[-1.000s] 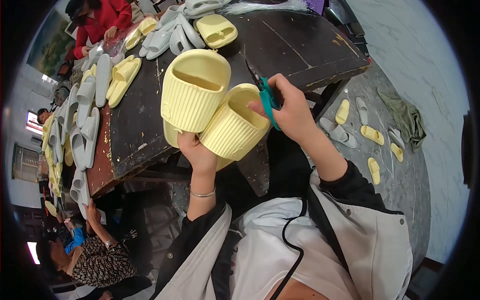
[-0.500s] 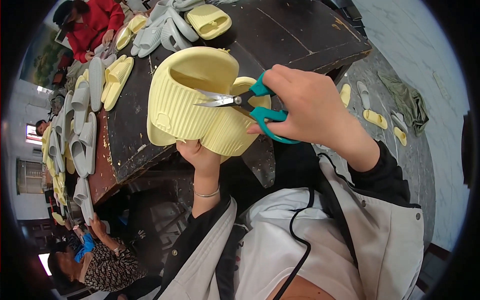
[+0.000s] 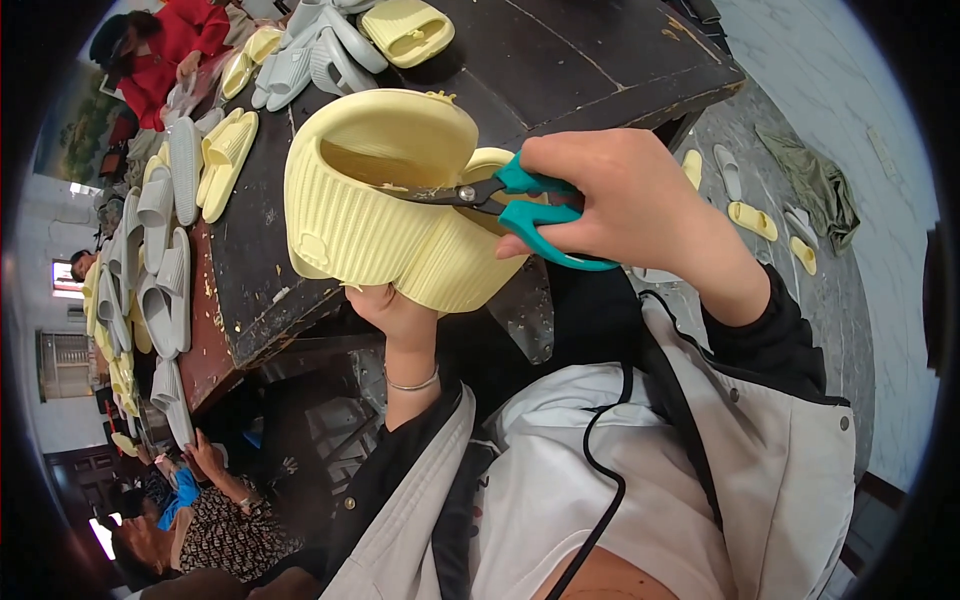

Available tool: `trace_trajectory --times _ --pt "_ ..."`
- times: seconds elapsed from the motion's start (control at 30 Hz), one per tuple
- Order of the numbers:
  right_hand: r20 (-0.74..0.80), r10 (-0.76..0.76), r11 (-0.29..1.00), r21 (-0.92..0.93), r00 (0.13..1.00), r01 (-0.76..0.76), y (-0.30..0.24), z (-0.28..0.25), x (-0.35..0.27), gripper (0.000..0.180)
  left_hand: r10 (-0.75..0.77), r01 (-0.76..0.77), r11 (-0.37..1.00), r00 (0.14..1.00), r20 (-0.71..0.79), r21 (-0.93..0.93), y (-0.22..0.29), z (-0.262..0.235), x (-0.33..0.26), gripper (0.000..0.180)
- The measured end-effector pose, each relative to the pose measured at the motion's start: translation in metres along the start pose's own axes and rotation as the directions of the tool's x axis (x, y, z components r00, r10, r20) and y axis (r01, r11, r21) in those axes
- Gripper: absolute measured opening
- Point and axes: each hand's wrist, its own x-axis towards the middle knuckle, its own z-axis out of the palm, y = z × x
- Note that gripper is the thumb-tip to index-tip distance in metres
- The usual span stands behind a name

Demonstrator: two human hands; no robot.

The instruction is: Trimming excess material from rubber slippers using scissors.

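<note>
A pair of pale yellow slide slippers [image 3: 365,225] with ribbed straps is held up over the table's near edge. My left hand [image 3: 393,312] grips them from below, its fingertips hidden behind the slippers. Teal-handled scissors [image 3: 548,222] are in my right hand [image 3: 635,195], with fingers through the loops. Their blades lie nearly together along the opening edge of the left slipper's strap, pointing left. Small yellow shreds cling to the slipper's rim and near the blades.
The dark, worn table [image 3: 570,85] carries grey slippers [image 3: 345,62], a yellow slipper [image 3: 408,32] and scraps. More slippers line its left side, where a person in red [image 3: 180,50] and a person in a patterned top [image 3: 235,525] sit. Slippers [image 3: 752,220] and green cloth [image 3: 808,185] lie on the floor at right.
The scissor blades have come closer together and moved from in front of the strap to its upper edge. The slippers have shifted slightly left and up.
</note>
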Motion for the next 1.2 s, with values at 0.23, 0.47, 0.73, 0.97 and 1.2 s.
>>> trace_trajectory --times 0.23,0.47,0.73,0.97,1.2 --pt "0.040 0.028 0.999 0.015 0.999 -0.029 0.003 -0.006 0.000 0.045 -0.039 0.039 0.999 0.999 0.000 -0.029 0.001 0.004 -0.001 0.040" --pt "0.145 0.181 0.965 0.165 0.973 -0.204 0.004 -0.014 0.001 0.049 -0.106 0.104 0.992 0.994 -0.014 -0.073 -0.001 0.006 0.000 0.040" --pt "-0.103 -0.022 0.998 -0.055 0.994 0.017 -0.006 -0.001 -0.001 0.057 -0.101 0.101 0.988 0.995 0.005 -0.115 0.000 0.005 -0.001 0.036" --pt "-0.009 0.008 0.998 -0.059 1.000 -0.009 -0.008 -0.005 0.000 0.052 -0.249 0.226 0.904 0.968 -0.017 -0.364 0.009 0.010 0.002 0.032" --pt "-0.189 0.305 0.840 0.515 0.934 -0.170 -0.014 0.018 0.016 0.040 -0.395 0.399 0.869 0.916 0.074 -0.292 -0.003 0.013 -0.007 0.047"
